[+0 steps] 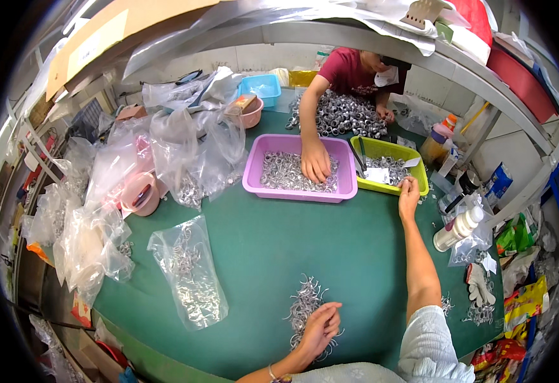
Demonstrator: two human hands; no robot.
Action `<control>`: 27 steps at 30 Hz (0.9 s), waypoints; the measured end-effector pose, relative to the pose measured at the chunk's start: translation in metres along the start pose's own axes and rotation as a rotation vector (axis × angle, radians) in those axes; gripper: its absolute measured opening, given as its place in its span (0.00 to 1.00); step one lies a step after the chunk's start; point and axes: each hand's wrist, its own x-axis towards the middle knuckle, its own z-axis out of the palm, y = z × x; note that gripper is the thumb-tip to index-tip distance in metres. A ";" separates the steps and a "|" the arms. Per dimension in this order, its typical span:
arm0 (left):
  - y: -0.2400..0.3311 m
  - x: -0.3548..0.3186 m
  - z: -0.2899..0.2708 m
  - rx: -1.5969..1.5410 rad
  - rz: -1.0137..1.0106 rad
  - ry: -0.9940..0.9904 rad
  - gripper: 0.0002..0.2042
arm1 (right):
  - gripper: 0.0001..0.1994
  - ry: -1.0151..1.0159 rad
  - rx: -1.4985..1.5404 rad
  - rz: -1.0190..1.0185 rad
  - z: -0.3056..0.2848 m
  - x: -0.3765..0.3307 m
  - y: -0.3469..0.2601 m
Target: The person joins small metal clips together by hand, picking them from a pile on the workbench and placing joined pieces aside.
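My right hand reaches out and grips the near right corner of a yellow-green plastic tray, its fingers closed on the rim. Inside that tray are small silvery metal pieces, a white paper slip and a dark slender tool. Close to my body, my left hand is curled at the edge of a pile of thin, curved metal pieces. Its fingers are pressed together, and whatever they hold is hidden. Left of the green tray stands a purple tray of similar pieces, with a co-worker's hand dipped into it.
A clear bag of metal pieces lies on the green table. More plastic bags and a pink basket crowd the left. A heap of metal rings sits before the co-worker. At right are a white bottle and gloves.
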 end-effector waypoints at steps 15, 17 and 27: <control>0.001 0.000 0.001 0.090 0.033 -0.019 0.07 | 0.06 -0.073 0.077 0.109 -0.037 -0.016 -0.009; 0.001 0.000 0.001 0.105 0.029 -0.011 0.07 | 0.06 -0.079 0.079 0.119 -0.043 -0.021 -0.012; -0.005 0.000 0.003 0.241 0.177 -0.066 0.08 | 0.06 -0.424 0.075 0.097 -0.075 -0.063 -0.140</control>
